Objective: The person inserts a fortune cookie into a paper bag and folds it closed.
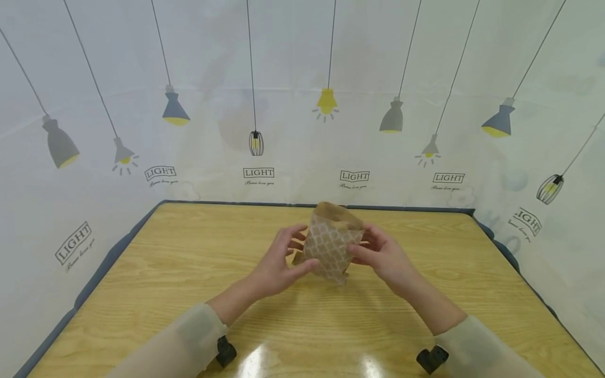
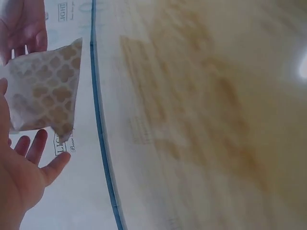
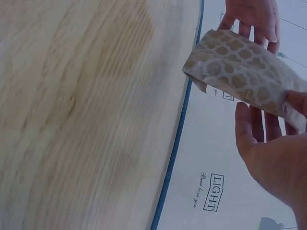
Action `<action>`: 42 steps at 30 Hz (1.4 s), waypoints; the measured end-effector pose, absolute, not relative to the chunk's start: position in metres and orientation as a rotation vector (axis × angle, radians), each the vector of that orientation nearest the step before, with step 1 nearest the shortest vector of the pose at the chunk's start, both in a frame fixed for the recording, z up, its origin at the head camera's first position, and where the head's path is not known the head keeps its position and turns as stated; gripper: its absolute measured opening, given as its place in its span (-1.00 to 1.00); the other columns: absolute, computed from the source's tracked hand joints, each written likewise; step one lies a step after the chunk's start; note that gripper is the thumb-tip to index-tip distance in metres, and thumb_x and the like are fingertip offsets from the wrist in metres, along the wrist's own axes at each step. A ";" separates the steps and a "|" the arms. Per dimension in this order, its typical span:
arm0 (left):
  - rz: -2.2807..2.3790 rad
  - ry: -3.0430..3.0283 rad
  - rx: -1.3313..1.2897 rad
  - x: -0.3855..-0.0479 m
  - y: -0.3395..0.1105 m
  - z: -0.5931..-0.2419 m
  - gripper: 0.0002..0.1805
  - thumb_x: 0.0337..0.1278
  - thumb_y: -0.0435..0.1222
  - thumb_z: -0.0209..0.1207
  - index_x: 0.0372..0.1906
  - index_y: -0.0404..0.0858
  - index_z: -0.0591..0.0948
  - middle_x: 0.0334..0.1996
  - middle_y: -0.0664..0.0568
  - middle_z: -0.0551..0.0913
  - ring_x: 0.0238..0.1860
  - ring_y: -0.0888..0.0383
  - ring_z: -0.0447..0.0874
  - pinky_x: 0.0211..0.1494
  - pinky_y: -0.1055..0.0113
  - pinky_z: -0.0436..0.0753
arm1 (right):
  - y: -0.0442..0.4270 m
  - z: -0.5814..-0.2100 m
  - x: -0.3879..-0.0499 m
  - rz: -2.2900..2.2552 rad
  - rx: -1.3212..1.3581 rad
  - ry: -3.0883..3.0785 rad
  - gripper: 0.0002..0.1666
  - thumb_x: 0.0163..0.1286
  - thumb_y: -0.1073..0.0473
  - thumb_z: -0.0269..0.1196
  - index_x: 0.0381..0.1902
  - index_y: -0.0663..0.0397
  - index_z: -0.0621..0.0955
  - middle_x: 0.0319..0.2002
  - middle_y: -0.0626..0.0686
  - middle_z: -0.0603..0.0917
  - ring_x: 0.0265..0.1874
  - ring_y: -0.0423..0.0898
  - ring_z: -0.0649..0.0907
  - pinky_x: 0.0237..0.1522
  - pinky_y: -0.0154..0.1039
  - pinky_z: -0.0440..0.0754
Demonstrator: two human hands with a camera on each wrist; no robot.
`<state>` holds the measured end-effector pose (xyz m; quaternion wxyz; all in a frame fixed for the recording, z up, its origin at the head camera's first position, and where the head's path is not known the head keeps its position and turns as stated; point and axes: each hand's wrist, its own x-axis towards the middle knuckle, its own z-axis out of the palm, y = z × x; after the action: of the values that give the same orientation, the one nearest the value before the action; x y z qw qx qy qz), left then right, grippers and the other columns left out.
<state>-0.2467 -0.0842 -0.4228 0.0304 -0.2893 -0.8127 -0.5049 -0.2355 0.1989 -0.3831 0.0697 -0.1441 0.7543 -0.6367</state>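
A small brown paper bag [image 1: 332,245] with a whitish quatrefoil lattice print is held up above the table, tilted and somewhat crumpled. My right hand [image 1: 388,261] pinches its right side, the thumb in front and the fingers behind, as the right wrist view shows with the bag [image 3: 240,69]. At the bag's left side is my left hand [image 1: 276,266], its fingers spread and its thumb near the lower left edge. In the left wrist view that hand [image 2: 24,179] looks loosely extended beside the bag [image 2: 50,84]; whether it touches the paper is hard to tell. The bag's inside is hidden.
A light wood-grain table [image 1: 189,273] spreads under both hands, with a dark blue edge [image 1: 113,262]. Behind it and at the sides hangs a pale sheet [image 1: 293,121] printed with lamps and the word LIGHT. Each wrist carries a small black device [image 1: 226,352].
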 end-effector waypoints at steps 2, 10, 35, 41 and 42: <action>-1.607 -2.508 -0.886 -0.246 -0.084 -0.421 -0.16 0.49 -0.17 0.39 0.69 -0.15 0.25 0.45 -0.17 0.42 0.39 -0.15 0.57 0.47 -0.31 0.59 | 0.201 -0.384 -0.236 -1.873 -0.507 2.291 -0.41 0.61 0.24 0.33 0.51 0.16 0.48 0.19 0.15 0.68 0.12 -0.04 0.76 0.21 -0.10 0.82; -1.889 -2.443 -0.871 -0.250 -0.084 -0.417 -0.33 0.52 -0.21 0.37 0.61 -0.06 0.43 0.36 -0.12 0.62 0.40 -0.14 0.63 0.30 0.06 0.79 | 0.204 -0.387 -0.235 -1.759 -0.602 2.307 -0.50 0.58 0.23 0.36 0.42 0.08 0.58 0.21 0.23 0.70 0.22 0.12 0.73 0.24 -0.14 0.77; -1.931 -2.338 -0.804 -0.255 -0.092 -0.420 -0.47 0.48 -0.34 0.37 0.46 -0.21 0.57 0.34 -0.16 0.65 0.37 -0.17 0.66 0.20 0.24 0.83 | 0.203 -0.391 -0.235 -1.706 -0.530 2.413 -0.52 0.54 0.12 0.44 0.34 0.08 0.65 0.23 0.19 0.73 0.23 0.11 0.72 0.23 -0.17 0.76; -1.907 -2.466 -0.745 -0.258 -0.097 -0.422 -0.50 0.43 -0.25 0.44 0.39 -0.15 0.64 0.27 -0.10 0.70 0.35 -0.12 0.70 0.18 0.21 0.82 | 0.205 -0.392 -0.233 -1.619 -0.496 2.417 -0.51 0.58 0.11 0.40 0.37 0.12 0.62 0.30 0.20 0.70 0.33 0.19 0.70 0.25 -0.13 0.78; -1.891 -2.466 -0.753 -0.259 -0.098 -0.421 -0.50 0.42 -0.24 0.44 0.38 -0.16 0.64 0.27 -0.10 0.71 0.35 -0.13 0.70 0.19 0.19 0.81 | 0.205 -0.391 -0.233 -1.631 -0.498 2.420 -0.50 0.57 0.11 0.40 0.37 0.13 0.62 0.30 0.22 0.70 0.33 0.19 0.70 0.24 -0.12 0.78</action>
<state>-0.2593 -0.0977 -0.4213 -0.0280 -0.2353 -0.7710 -0.5911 -0.2330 0.2050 -0.3910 0.0905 -0.1674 0.8141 -0.5486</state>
